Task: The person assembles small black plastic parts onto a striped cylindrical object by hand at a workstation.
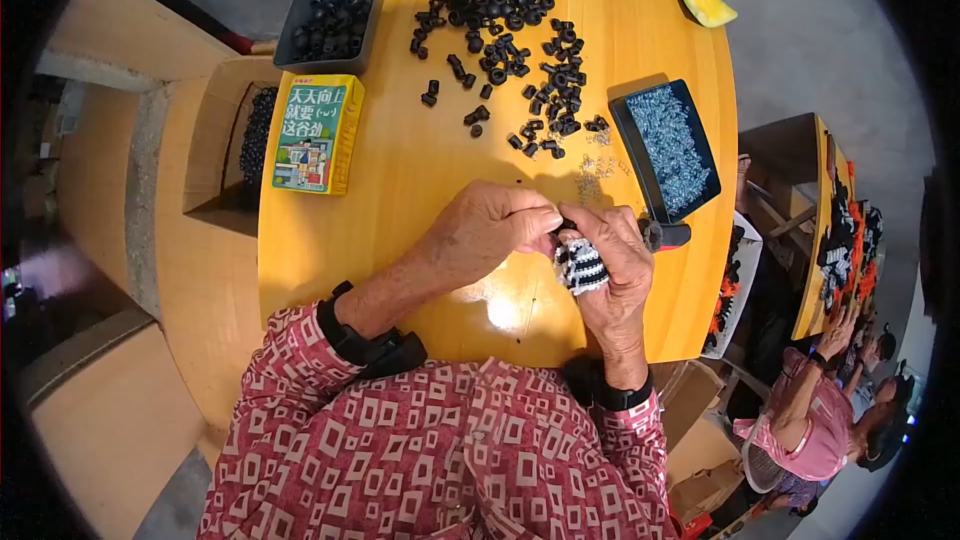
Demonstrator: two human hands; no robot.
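Hands, left (480,230) and right (622,265), meet fingertip to fingertip above the near part of a yellow wooden table (395,170). Left hand is closed in a thumb-and-finger pinch; its contents are hidden. Right hand is curled, gripping a small dark piece (567,224) at its fingertips, between the two hands; shape partly covered. Black-and-white striped knit material (582,267) lies against the right fingers; whether worn or held cannot be told. Just beside the right hand lies a dark cylindrical object (672,236). Beyond, loose clear pieces (598,168) are scattered next to a dark tray (711,165) of similar bluish pieces. Loose black parts (500,5) spread across the far half. On the left stand a yellow carton (312,135) and, adjoining it, a grey bin (320,67) filled with black parts. A yellow fruit slice (706,0) sits at the far right edge.
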